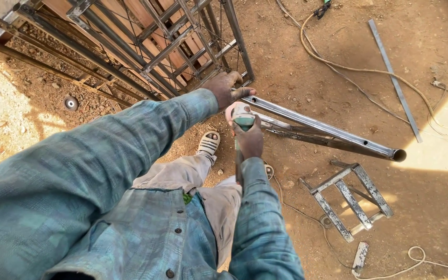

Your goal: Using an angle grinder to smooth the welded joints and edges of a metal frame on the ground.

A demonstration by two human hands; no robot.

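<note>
My left hand grips the near end of a long round steel pipe where it meets the corner of a metal gate frame. My right hand is closed around the body of a green angle grinder, whose head sits against the pipe just below my left hand. The pipe runs right to an open end. My sleeves are blue-green plaid, and my sandalled foot stands on the dirt beneath.
A flat steel bar and pale cables lie on the dirt to the right. A small ladder-like metal frame lies at the lower right. A grinding disc rests on the ground at the left.
</note>
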